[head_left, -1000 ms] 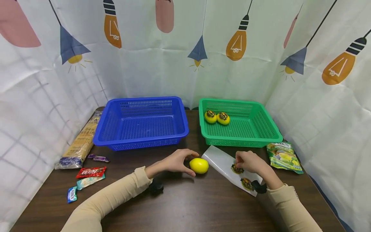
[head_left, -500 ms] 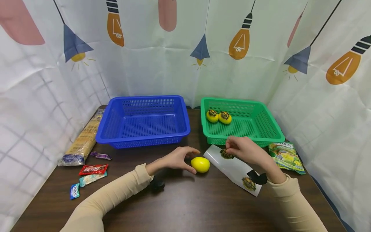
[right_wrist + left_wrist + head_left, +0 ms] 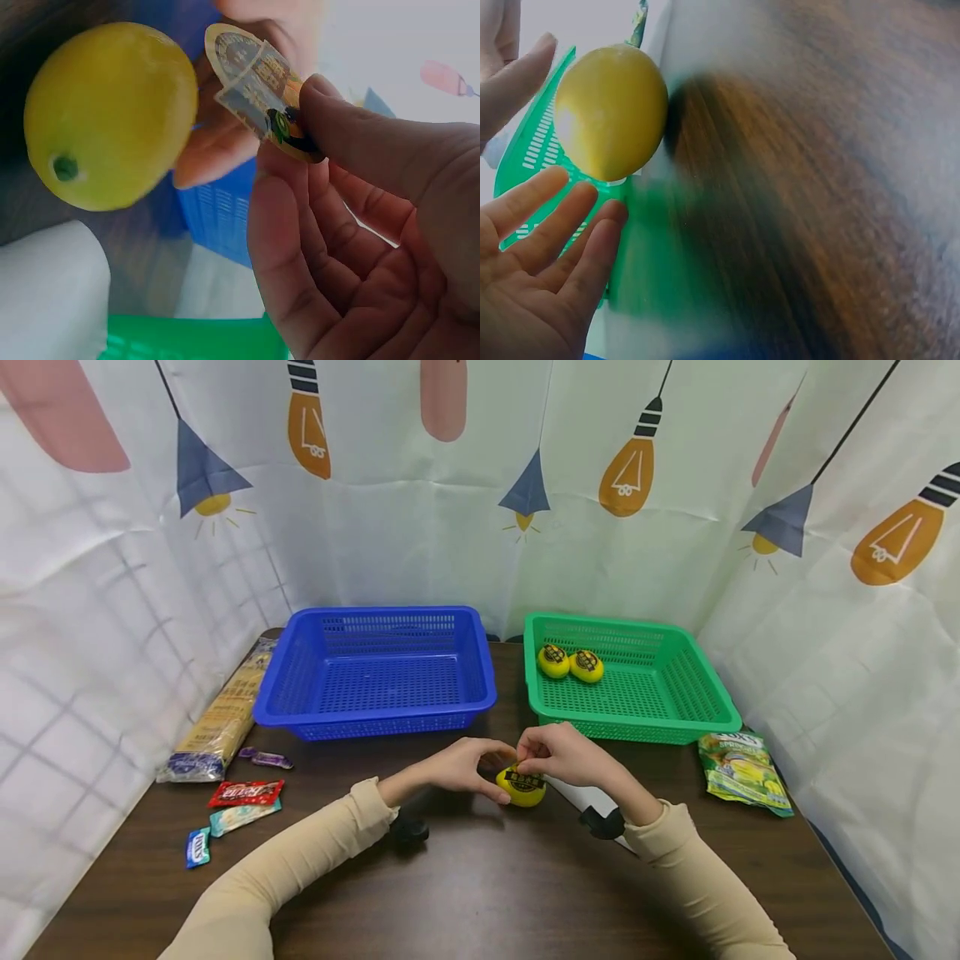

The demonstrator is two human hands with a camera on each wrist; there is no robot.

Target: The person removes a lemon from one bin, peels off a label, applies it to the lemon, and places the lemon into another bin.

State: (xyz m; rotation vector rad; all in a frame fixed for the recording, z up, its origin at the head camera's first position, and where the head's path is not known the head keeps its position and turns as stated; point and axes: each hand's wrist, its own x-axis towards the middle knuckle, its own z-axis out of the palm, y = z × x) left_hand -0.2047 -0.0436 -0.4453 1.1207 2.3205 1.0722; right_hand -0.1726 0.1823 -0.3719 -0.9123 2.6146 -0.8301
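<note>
A plain yellow lemon (image 3: 611,112) rests on the dark table between both hands. My left hand (image 3: 465,768) curves loosely around its left side; in the left wrist view the fingers are relaxed, with their tips close to the lemon. My right hand (image 3: 566,756) is just above and right of the fruit, its thumb and forefinger pinching a dark oval sticker (image 3: 259,90). The right wrist view shows the sticker creased and still apart from the lemon's skin. Partly hidden under the right forearm lies a white sticker sheet (image 3: 588,800).
Behind stand a blue basket (image 3: 390,685) and a green basket (image 3: 637,697), the latter holding two stickered lemons (image 3: 586,666). Long packaged food (image 3: 225,718) and small wrapped sweets, including a red one (image 3: 246,792), lie left. A green-yellow bag (image 3: 745,772) lies right.
The right hand peeled a sticker off the sheet and carried it left, over the lemon. The left hand has stayed around the lemon.
</note>
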